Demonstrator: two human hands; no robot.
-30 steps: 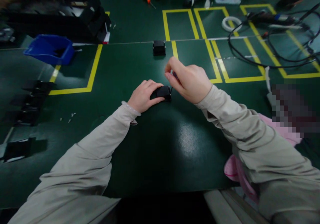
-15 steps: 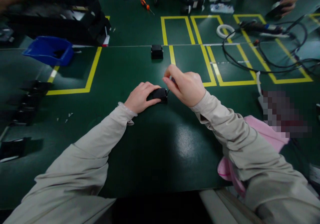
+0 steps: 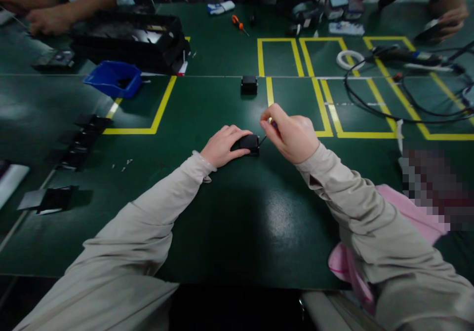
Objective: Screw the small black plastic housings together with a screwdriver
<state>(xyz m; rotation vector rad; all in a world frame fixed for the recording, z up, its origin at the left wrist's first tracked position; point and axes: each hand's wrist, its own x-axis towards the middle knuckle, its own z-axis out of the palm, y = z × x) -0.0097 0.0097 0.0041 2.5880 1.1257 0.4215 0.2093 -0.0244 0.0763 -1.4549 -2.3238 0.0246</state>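
Note:
On the green table a small black box (image 3: 250, 144) lies between the thumb and fingers of my left hand (image 3: 226, 146), which is closed around its left side. My right hand (image 3: 291, 131) is closed on a screwdriver (image 3: 262, 140). Its thin shaft slants down to the box's right end, where small shiny parts show, while the handle is mostly hidden in my fingers. A similar black box (image 3: 249, 85) stands farther back, apart from both hands.
At the left are a blue bin (image 3: 114, 78), a long black housing (image 3: 129, 42), a row of black parts (image 3: 79, 143) and several small screws (image 3: 127, 164). An orange screwdriver (image 3: 239, 23) lies behind. Cable loops (image 3: 355, 91) and pink cloth (image 3: 403, 205) are right. Co-workers' hands (image 3: 48, 21) show across.
The whole view has shifted, so the table's things appear farther right and slightly lower. Both hands keep their grip at the black box; the screwdriver's shaft shows more clearly.

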